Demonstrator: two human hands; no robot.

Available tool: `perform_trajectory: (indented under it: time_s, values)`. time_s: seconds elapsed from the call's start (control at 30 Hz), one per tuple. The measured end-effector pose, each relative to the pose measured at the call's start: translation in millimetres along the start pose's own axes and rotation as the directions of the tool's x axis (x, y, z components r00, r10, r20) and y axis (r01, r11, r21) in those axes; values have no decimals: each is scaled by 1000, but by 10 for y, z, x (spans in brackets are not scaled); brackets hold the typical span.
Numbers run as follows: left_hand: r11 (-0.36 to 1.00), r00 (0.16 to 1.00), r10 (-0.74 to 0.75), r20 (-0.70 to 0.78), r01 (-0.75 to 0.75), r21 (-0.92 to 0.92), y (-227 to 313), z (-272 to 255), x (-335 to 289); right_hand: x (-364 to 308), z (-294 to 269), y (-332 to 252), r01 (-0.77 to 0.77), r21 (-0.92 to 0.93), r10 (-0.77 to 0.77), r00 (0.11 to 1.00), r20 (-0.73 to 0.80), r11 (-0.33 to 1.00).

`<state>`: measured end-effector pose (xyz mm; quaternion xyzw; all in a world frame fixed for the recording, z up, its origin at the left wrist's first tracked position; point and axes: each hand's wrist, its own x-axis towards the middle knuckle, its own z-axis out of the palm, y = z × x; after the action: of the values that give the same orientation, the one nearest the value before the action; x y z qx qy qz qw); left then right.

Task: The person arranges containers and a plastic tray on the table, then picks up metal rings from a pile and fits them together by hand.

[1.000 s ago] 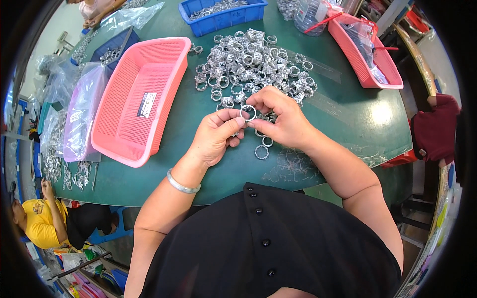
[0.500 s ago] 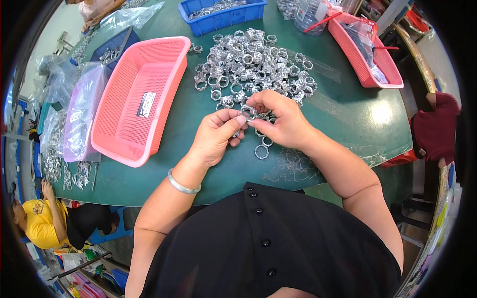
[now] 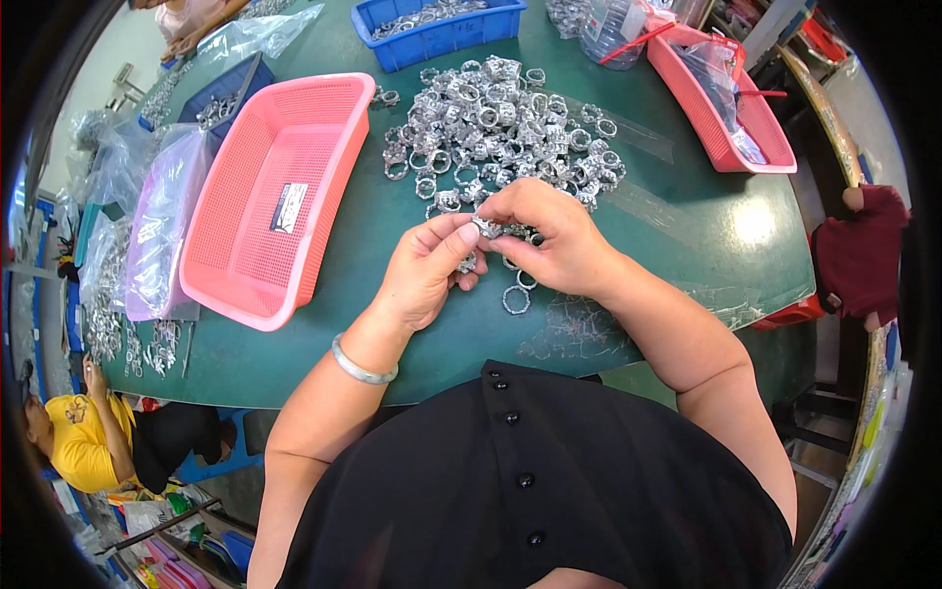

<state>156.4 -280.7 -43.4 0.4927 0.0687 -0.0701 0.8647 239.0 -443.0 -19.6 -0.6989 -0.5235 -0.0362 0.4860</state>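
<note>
- Both hands meet over the middle of a green table (image 3: 687, 236), fingertips pressed together. The left hand (image 3: 424, 270) and right hand (image 3: 554, 240) pinch one small silver metal ring (image 3: 486, 228) between them, each closed on it from its own side.
- A second ago the ring stood open and round between the fingertips. Now the fingers have closed tighter and hide most of it. By my reading the hands are fitting or twisting a part on this piece.
- A silver bracelet (image 3: 361, 361) circles the left wrist.
- A few loose rings (image 3: 516, 299) lie on the table just below the hands, toward the near edge.
- A big heap of rings (image 3: 500, 123) spreads just beyond the hands, toward the far edge.
- A pink mesh tray (image 3: 245, 265) lies to the left of the hands, nearly empty but for a small card.
- A second pink tray (image 3: 721, 118) sits at the far right corner; a blue bin (image 3: 442, 34) with more metal parts stands at the far edge.
- Clear bags (image 3: 157, 236) of parts line the left edge.
</note>
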Motion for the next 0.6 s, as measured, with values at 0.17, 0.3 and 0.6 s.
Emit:
perform_trajectory:
  time_s: [0.17, 0.3, 0.6]
  values:
    - [996, 997, -14, 73, 20, -90, 41, -37, 15, 20, -5, -46, 17, 18, -16, 999, -30, 1000]
    - [984, 992, 2, 124, 20, -176, 59, -92, 20, 4, -66, 4, -89, -16, 87, 989, -122, 996]
    - [977, 987, 26, 158, 8, -213, 103, -146, 40, 6, -186, 73, -78, -252, 93, 994, 50, 965]
